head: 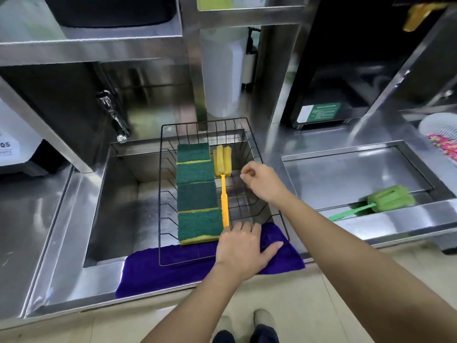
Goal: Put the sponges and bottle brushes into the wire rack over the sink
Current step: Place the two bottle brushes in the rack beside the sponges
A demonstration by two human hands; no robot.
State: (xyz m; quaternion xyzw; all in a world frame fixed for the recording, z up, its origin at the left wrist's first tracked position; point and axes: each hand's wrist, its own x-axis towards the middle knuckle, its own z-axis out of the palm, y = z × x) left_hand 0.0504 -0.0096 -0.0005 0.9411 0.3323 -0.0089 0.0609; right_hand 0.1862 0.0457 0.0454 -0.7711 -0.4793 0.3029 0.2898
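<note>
Green sponges (196,186) — four; bottle brushes — two.

Steel counter (420,219), purple cloth (153,273), green brush (385,201)

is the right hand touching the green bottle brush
Apart. The head view shows the right hand over the wire rack, while the green bottle brush lies off to the right on the steel counter, with bare steel between them.
</note>
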